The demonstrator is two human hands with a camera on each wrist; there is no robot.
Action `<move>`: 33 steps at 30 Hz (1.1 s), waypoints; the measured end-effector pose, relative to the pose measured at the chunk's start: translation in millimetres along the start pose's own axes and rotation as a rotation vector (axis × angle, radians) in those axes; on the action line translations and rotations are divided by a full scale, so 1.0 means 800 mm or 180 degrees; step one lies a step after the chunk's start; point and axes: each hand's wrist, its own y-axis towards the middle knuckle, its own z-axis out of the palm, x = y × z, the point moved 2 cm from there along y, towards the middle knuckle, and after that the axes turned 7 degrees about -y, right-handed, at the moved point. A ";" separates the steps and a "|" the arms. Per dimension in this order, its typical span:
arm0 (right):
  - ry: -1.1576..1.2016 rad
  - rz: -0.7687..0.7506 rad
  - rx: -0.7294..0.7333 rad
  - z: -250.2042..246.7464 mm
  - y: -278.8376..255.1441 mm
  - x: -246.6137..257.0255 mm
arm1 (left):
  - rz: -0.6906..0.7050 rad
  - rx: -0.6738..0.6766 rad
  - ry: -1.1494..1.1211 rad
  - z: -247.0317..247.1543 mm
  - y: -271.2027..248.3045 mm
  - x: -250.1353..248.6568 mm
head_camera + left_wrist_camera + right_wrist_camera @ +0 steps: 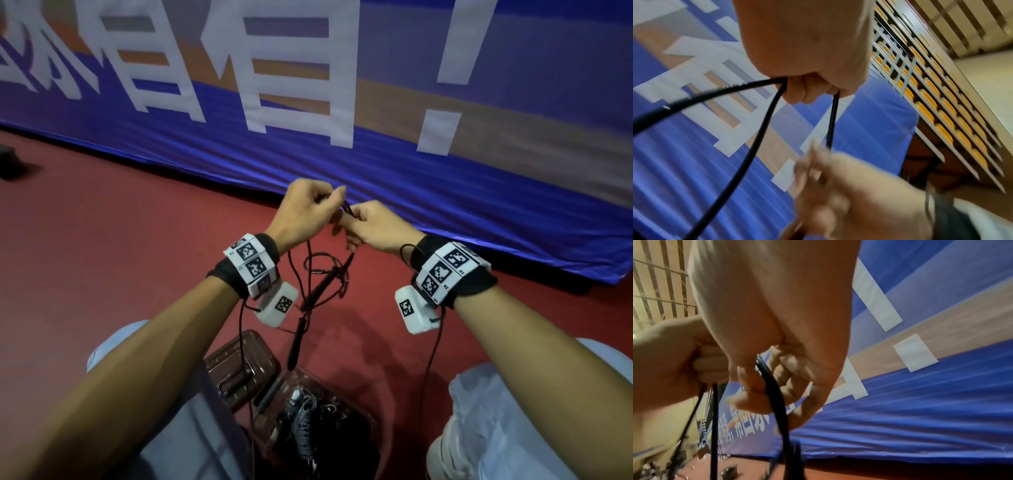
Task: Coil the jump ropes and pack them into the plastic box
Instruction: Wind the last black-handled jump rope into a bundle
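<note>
Jump rope (310, 274) thin, black, tangled loops; both hands pinching it

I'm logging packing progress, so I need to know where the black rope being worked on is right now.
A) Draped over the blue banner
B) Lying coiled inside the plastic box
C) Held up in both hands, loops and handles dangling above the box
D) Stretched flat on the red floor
C: the left hand and right hand both grip the rope, which hangs above the open box.
</note>
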 end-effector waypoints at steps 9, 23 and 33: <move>-0.2532 0.1261 0.0144 -0.015 -0.004 -0.064 | -0.0838 -0.2359 -0.1081 -0.098 0.020 0.024; -0.1866 -0.0709 -0.1319 -0.015 -0.006 0.008 | -0.0179 0.1052 0.0241 0.027 -0.024 0.024; -0.2952 0.0989 -0.1045 -0.070 -0.012 -0.055 | -0.0725 -0.0479 -0.1088 -0.057 0.001 0.000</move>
